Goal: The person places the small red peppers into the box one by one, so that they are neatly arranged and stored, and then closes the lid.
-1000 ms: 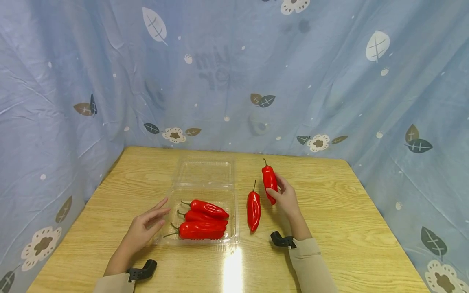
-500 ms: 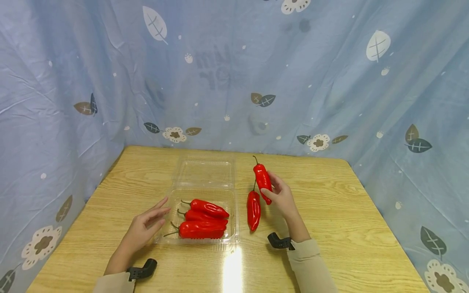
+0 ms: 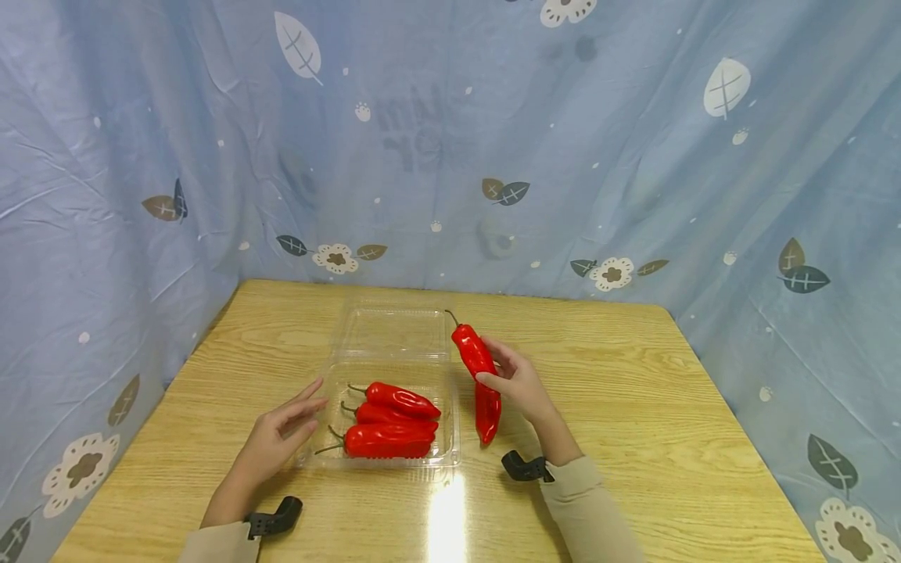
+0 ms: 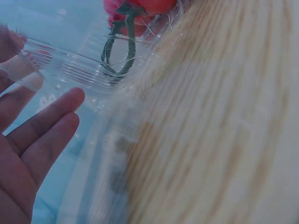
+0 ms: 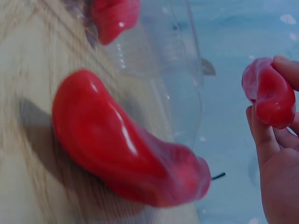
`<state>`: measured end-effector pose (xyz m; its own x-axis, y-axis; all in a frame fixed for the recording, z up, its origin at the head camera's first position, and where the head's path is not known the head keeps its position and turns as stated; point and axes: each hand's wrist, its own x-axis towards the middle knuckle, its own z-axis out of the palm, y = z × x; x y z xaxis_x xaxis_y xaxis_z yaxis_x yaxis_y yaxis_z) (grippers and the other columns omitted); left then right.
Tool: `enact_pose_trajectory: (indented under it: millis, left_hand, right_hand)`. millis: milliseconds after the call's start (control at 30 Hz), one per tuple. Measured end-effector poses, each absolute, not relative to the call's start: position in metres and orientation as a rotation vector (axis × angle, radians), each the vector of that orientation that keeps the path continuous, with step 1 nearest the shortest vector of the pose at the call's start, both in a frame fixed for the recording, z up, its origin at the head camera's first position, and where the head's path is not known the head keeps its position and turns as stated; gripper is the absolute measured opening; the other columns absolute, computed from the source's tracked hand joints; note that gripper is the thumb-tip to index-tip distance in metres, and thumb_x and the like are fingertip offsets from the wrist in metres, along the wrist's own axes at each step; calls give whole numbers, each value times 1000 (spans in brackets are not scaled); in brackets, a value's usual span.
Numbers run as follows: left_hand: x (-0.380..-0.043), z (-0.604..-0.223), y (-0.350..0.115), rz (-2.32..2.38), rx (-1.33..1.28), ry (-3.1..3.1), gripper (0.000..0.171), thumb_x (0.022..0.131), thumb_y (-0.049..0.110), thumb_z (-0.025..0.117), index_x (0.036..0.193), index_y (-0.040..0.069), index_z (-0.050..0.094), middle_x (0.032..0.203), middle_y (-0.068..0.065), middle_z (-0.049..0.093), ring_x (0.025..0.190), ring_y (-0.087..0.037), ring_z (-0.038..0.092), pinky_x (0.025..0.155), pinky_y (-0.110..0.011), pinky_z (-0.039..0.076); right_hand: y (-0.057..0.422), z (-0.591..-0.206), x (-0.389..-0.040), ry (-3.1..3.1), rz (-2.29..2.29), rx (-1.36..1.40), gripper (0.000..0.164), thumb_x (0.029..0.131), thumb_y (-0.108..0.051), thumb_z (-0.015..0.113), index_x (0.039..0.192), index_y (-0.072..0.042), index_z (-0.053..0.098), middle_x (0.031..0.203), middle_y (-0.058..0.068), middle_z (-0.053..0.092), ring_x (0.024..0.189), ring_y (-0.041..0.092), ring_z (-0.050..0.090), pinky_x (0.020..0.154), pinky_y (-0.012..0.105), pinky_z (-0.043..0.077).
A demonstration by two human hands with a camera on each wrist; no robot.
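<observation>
head view: the right hand (image 3: 522, 389) pinches a pepper (image 3: 472, 350) between thumb and fingers, its top jutting beyond them; left hand (image 3: 269, 447), loosely spread, beside the box (image 3: 429, 372).

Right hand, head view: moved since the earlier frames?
Yes: the right hand has moved left, toward the clear plastic box, which hasn't shifted; the held pepper now partly covers the loose pepper in view.

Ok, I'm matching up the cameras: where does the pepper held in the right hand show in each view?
Head: the held pepper, in the right hand, is just right of centre, in the lower half.
Left wrist: not in it.
Right wrist: near the right edge, mostly above mid-height.
Shared landmark: the clear box, in all three.
</observation>
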<state>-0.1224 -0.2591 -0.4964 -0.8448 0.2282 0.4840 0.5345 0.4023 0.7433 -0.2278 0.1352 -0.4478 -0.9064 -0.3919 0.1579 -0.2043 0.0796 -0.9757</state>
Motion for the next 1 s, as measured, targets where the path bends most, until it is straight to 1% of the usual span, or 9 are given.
enact_pose_trajectory:
  millis: [133, 333, 467, 533, 767, 900, 1000]
  left_hand:
    - [-123, -496, -258, -1428, -669, -2348, 29, 90, -6, 58, 118, -10, 60, 141, -29, 42, 127, 2, 46, 95, -7, 42]
    - [-122, -496, -257, -1421, -665, -2338, 29, 89, -7, 59, 118, -10, 60, 141, -29, 43, 127, 2, 46, 95, -6, 41]
    - [-122, -495, -257, -1423, -673, -2335, 29, 89, -7, 58, 118, -10, 60, 141, -29, 42, 127, 1, 46, 96, -6, 41]
    - [-122, -495, -257, -1428, -675, -2335, 29, 89, -7, 58, 118, -10, 60, 141, -29, 42, 127, 1, 45, 96, -6, 40]
    - [-122, -495, -257, -1424, -677, -2341, 29, 89, -7, 58, 118, -11, 60, 141, -30, 41, 126, 3, 45, 96, -7, 41]
    - [-122, -495, -258, -1436, -680, -2339, 29, 89, -8, 58, 118, -10, 60, 142, -29, 41, 127, 3, 45, 96, -7, 41]
    - [-122, -494, -257, -1439, -686, -2335, 30, 89, -8, 58, 118, -10, 60, 142, -30, 41, 127, 3, 45, 96, -7, 41]
  right_hand:
    - [127, -448, -226, 2170, -1884, -675, 62, 86, -3, 67, 142, 1, 40, 139, 25, 47, 116, 34, 55, 88, 23, 53]
    - [114, -445, -223, 2078, -1800, -766, 62, 87, -3, 66, 142, 1, 39, 138, 26, 47, 113, 30, 57, 83, 26, 56]
    - [106, -442, -223, 2060, -1734, -841, 60, 87, -4, 66, 141, 2, 40, 135, 27, 49, 109, 26, 59, 83, 27, 56]
    - [102, -441, -223, 2066, -1698, -867, 60, 88, -4, 66, 141, 2, 40, 134, 25, 50, 109, 26, 60, 83, 27, 56]
    - [90, -438, -223, 2055, -1605, -907, 59, 88, -7, 66, 142, -2, 42, 138, 20, 48, 115, 31, 56, 87, 29, 55]
    - [82, -436, -222, 2060, -1536, -919, 59, 88, -13, 67, 142, -8, 44, 137, 14, 50, 116, 27, 55, 86, 30, 56]
    - [76, -434, -223, 2071, -1477, -960, 58, 88, -15, 67, 142, -11, 45, 136, 10, 51, 119, 24, 53, 88, 30, 56]
